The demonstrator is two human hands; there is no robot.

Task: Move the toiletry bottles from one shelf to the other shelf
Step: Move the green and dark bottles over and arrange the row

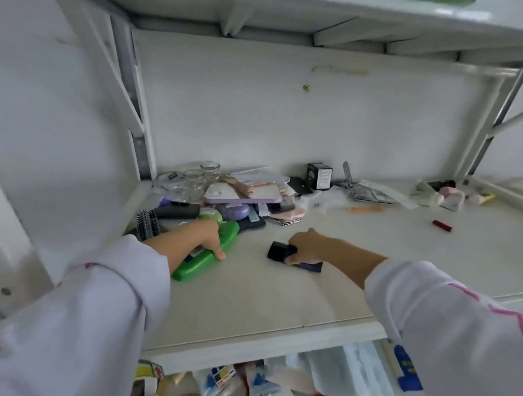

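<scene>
While both arms reach across the white shelf [259,304], the left hand [206,241] lies curled over a green bottle [202,257], fingers wrapped across its upper side and thumb tucked against its near edge; the bottle lies flat on its side on the shelf, cap end pointing far and right. The right hand [306,247] is closed around a dark blue tube [290,255] with a black cap, also lying on the shelf, near the middle. Whether either item is lifted clear of the surface I cannot tell; both look to be resting on it.

This reads as the grasp or release step on this shelf, with one toiletry in each hand. If they are being picked up, the next move calls for a firm squeeze and a lift straight back toward the near edge, clear of the clutter just beyond.

The green bottle is smooth, glossy plastic, flattened and rounded at the shoulders, likely slippery. The tube is soft-sided with a hard squarish cap. Beyond the left hand sit a bristled hairbrush [147,223], clear glass jars [194,181], a lilac-rimmed mirror [243,195] and a purple oval case [235,211]. Far right lie crinkled foil packets [366,192] and a small red tube [442,225]. The shelf surface is matte, pale laminate.
</scene>
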